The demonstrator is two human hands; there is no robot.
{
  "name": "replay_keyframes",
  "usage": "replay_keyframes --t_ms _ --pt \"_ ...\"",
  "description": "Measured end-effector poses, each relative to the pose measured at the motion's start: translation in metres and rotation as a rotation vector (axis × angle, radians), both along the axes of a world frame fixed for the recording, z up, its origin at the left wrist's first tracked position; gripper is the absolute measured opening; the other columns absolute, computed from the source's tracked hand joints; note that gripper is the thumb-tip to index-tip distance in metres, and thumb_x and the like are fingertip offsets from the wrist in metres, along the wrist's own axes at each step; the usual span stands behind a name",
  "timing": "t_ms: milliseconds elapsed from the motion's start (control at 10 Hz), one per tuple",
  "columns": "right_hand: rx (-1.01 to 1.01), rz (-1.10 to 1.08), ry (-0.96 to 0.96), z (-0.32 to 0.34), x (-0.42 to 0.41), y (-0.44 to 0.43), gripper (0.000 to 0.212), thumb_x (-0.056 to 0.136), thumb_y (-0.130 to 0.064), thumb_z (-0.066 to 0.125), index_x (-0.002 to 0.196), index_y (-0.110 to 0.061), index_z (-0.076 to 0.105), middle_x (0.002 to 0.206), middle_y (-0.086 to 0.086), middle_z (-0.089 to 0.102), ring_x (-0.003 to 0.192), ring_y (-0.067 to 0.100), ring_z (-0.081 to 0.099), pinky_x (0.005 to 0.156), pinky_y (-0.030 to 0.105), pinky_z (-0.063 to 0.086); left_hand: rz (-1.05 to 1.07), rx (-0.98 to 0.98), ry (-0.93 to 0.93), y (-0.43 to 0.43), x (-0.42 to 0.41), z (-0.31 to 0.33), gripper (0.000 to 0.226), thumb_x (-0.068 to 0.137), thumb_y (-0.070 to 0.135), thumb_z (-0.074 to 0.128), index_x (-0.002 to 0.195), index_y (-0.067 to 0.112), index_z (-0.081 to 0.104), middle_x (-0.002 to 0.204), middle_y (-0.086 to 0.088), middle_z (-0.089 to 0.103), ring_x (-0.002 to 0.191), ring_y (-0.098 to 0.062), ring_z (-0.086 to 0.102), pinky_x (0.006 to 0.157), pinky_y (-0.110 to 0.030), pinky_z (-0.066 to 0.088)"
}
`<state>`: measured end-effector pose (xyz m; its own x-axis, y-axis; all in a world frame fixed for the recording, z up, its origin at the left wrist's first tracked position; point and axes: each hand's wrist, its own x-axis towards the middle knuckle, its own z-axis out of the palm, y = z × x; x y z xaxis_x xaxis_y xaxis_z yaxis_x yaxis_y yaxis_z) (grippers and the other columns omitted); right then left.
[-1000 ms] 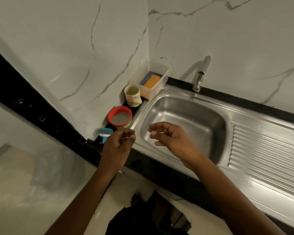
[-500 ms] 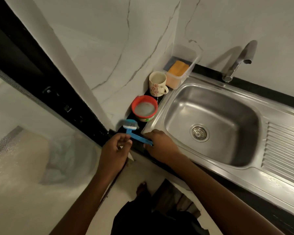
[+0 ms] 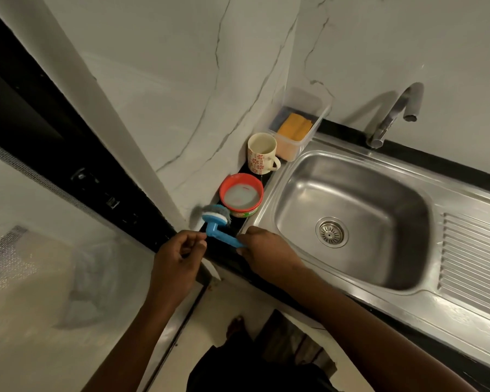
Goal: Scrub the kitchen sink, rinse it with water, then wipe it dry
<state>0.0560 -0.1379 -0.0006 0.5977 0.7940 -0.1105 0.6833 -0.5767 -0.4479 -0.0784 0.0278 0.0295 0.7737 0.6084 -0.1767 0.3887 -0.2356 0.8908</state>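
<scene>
Clock directions are taken from the drain strainer [image 3: 331, 232] in the floor of the stainless steel sink [image 3: 351, 193].

The blue-handled scrub brush [image 3: 223, 236] is outside the basin at 9 o'clock, over the narrow black ledge [image 3: 239, 222] left of the sink rim. Its round head of grey bristles points away from the person, just beside the marble wall [image 3: 181, 108] and the red tub. The right hand [image 3: 266, 250], at about 8 o'clock on the sink's near-left corner, has its fingers curled round the free end of the handle. The left hand [image 3: 178, 256], farther out at 9 o'clock, is loosely fisted, its thumb and forefinger tips pinching the handle at the bend below the head. Both hands hold the brush narrowly.

Along the ledge, the open red tub [image 3: 241, 196] with pale, cloudy contents sits at 10 o'clock. A flower-patterned mug [image 3: 262, 152] stands upright beyond it, handle toward the basin. At 11 o'clock a clear plastic container [image 3: 314, 120] holds an orange pad [image 3: 294, 127]; whether that is a sponge or a folded cloth I cannot tell. The tap [image 3: 393, 114] rises at 1 o'clock, its spout over the basin's back edge. The ribbed drainboard [image 3: 473, 264] lies at 3 o'clock.
</scene>
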Motion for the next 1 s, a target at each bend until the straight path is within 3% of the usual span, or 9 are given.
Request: replay_keyframes --t_ms 200,300,400,500,600,700,800,1000 --pt "0.348 -0.267 0.420 0.015 0.019 -0.006 0.022 0.101 -0.034 0.067 0.113 -0.020 0.079 0.090 -0.003 0.075 0.079 0.013 0.069 0.075 0.032 0.058 -0.031 -0.025 -0.056 -0.007 0.019 0.005 0.010 0.100 0.021 0.067 0.107 0.023 0.074 0.093 0.008 0.075 0.090 -0.003 0.070 0.077 -0.023 0.055" --pt "0.557 -0.495 0.763 0.015 0.028 0.001 0.020 0.099 -0.025 0.071 0.110 -0.012 0.081 0.086 -0.002 0.077 0.074 0.005 0.068 0.070 0.017 0.055 -0.056 -0.029 -0.080 -0.009 0.031 0.006 0.011 0.100 0.020 0.067 0.107 0.023 0.074 0.095 0.008 0.076 0.092 -0.006 0.071 0.081 -0.027 0.058" --pt "0.723 -0.660 1.130 0.012 0.034 0.010 0.021 0.099 -0.019 0.072 0.111 -0.003 0.078 0.082 -0.001 0.075 0.082 0.009 0.070 0.077 0.023 0.059 -0.082 -0.033 -0.092 -0.009 0.040 0.004 0.011 0.101 0.020 0.067 0.108 0.024 0.074 0.097 0.009 0.077 0.095 -0.007 0.072 0.084 -0.031 0.060" --pt "0.757 -0.748 1.301 0.007 0.037 0.018 0.025 0.098 -0.018 0.071 0.114 0.001 0.075 0.086 0.003 0.076 0.096 0.020 0.072 0.092 0.035 0.061 -0.094 -0.009 -0.093 -0.009 0.047 0.005 0.011 0.100 0.021 0.067 0.108 0.023 0.074 0.098 0.012 0.076 0.095 -0.003 0.071 0.084 -0.027 0.059" --pt "0.732 -0.830 1.333 -0.001 0.037 0.025 0.028 0.098 -0.020 0.073 0.115 0.001 0.075 0.101 0.011 0.077 0.096 0.020 0.074 0.095 0.039 0.060 -0.114 0.025 -0.082 -0.008 0.053 0.004 0.010 0.100 0.022 0.067 0.107 0.023 0.074 0.097 0.014 0.076 0.094 -0.001 0.071 0.082 -0.024 0.058" --pt "0.701 -0.869 1.289 -0.007 0.034 0.026 0.029 0.096 -0.023 0.075 0.114 0.000 0.075 0.101 0.012 0.078 0.092 0.019 0.077 0.088 0.036 0.064 -0.137 0.046 -0.075 -0.006 0.059 0.005 0.009 0.100 0.022 0.066 0.104 0.027 0.074 0.095 0.016 0.075 0.093 0.002 0.069 0.079 -0.019 0.055" --pt "0.633 -0.876 1.187 -0.007 0.031 0.023 0.032 0.094 -0.033 0.077 0.110 -0.005 0.078 0.099 0.009 0.080 0.092 0.020 0.079 0.078 0.032 0.064 -0.175 0.060 -0.089 -0.007 0.066 0.008 0.013 0.101 0.021 0.065 0.101 0.033 0.071 0.093 0.019 0.074 0.093 0.008 0.068 0.072 -0.009 0.053" --pt "0.424 -0.778 0.795 -0.012 0.031 0.013 0.039 0.093 -0.055 0.071 0.083 -0.018 0.080 0.078 0.001 0.074 0.077 0.018 0.073 0.085 0.048 0.064 -0.239 0.085 -0.133 -0.008 0.081 0.007 0.014 0.102 0.023 0.065 0.112 0.018 0.073 0.101 0.014 0.075 0.097 0.007 0.069 0.078 -0.008 0.054"
